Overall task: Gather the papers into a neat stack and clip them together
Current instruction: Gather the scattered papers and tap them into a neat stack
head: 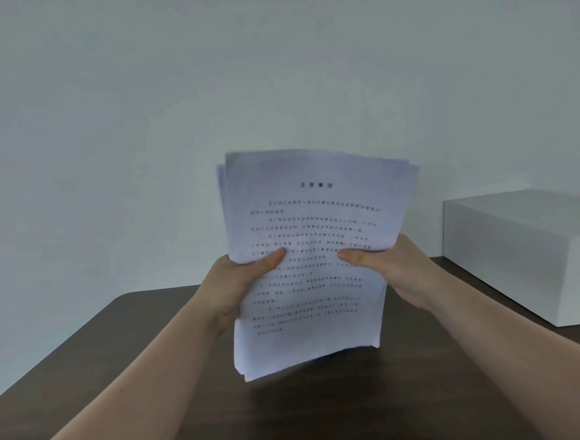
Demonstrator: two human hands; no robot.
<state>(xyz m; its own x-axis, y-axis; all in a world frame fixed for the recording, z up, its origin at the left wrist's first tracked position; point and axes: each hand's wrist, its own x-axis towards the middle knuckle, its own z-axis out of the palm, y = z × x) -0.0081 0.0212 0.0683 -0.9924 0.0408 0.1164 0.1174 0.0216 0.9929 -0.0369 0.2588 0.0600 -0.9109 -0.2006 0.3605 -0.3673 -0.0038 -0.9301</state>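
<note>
**Papers held upright over table, both hands gripping**

Obs.: The papers point(314, 262) are off the table point(126, 351), held upright in front of the camera, printed face toward the viewer. The lower edge hangs just above the dark brown tabletop; whether it touches the surface cannot be told. The sheets are not squared: at the top, several corners and edges fan out behind the front page, and the bottom left corner shows offset layers too. The print is blurred and cannot be read.

Left hand point(233, 282): closed on the left edge of the papers, about mid-height, thumb pressed flat across the front page, fingers hidden behind the sheets.

Right hand point(393, 267): closed on the right edge at about the same height, thumb likewise laid over the front page, fingers out of sight behind.

Surroundings: a white box point(531, 254) sits on the table to the right, well apart from the papers. A plain pale wall point(204, 88) stands behind.
</note>
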